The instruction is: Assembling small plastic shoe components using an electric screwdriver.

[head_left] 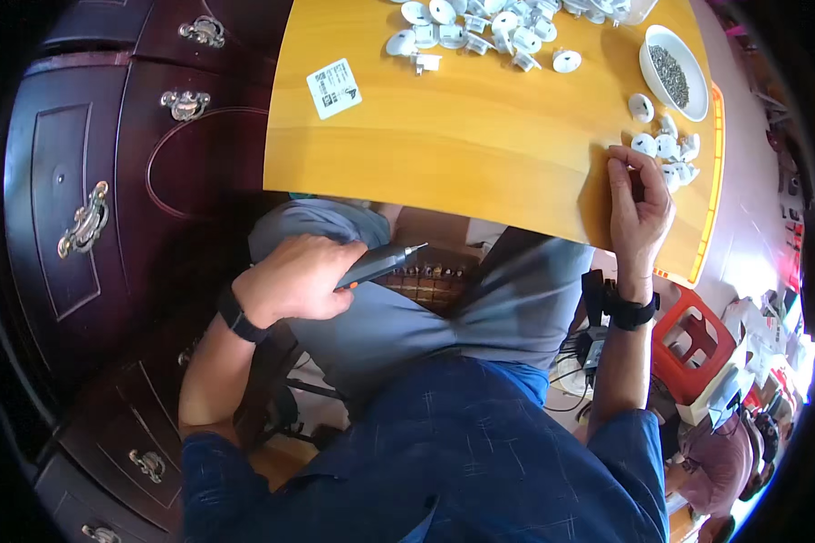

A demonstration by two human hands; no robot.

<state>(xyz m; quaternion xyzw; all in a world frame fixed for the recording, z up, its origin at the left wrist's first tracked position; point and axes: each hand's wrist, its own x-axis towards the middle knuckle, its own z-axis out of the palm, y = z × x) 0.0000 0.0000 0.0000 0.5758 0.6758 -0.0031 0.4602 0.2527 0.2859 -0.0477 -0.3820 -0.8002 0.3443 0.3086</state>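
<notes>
One white bowl (695,80) sits at the upper right of the frame on your yellow tabletop (426,149), holding a heap of small grey metal pieces (669,77). At the top edge, right of centre, a see-through container (641,11) shows partly, with white pieces against it; the frame cuts it off, so you cannot tell how full it is. Left of it, a loose pile of white plastic parts (480,32) spreads over the tabletop.

Below the bowl is a smaller cluster of white parts (667,147), with your right hand (641,204) just beside it. Its fingers are curled, thumb and forefinger tips close together; whether they pinch anything, you cannot tell. Your left hand (303,276), left of the frame's centre, has its fingers wrapped around a dark power screwdriver (378,265), held over your lap, its tip pointing right. At the left, the inside of a dark wooden cabinet (213,163) is hidden.
</notes>
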